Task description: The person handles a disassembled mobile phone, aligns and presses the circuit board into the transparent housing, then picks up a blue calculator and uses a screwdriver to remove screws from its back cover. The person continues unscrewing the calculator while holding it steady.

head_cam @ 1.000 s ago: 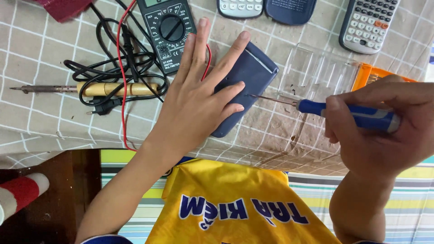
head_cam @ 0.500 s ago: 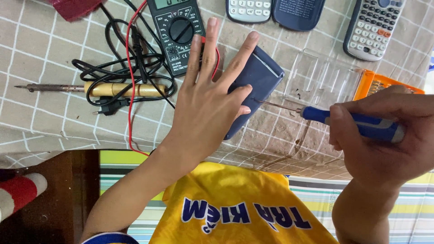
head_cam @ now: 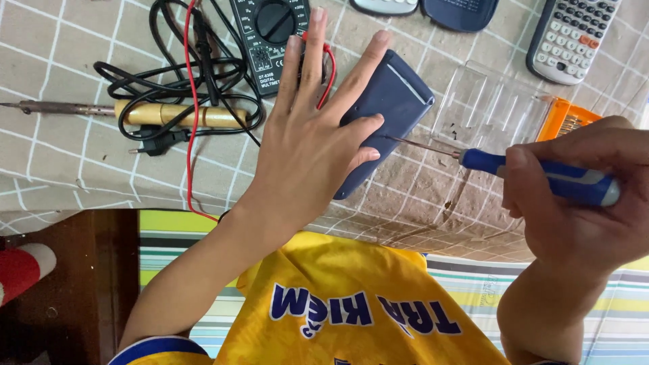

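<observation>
The checked tablecloth (head_cam: 81, 169) lies under everything. My left hand (head_cam: 307, 155) lies flat with fingers spread on the dark blue case (head_cam: 392, 101), pinning it to the cloth beside the meter (head_cam: 270, 30). My right hand (head_cam: 574, 203) is clenched round the blue-handled screwdriver (head_cam: 541, 177), whose thin tip meets the case's edge by my left thumb.

Black multimeter (head_cam: 272, 27), wooden-handled soldering iron (head_cam: 169, 113), grey calculator (head_cam: 571, 37), checked tablecloth (head_cam: 61, 162)
</observation>
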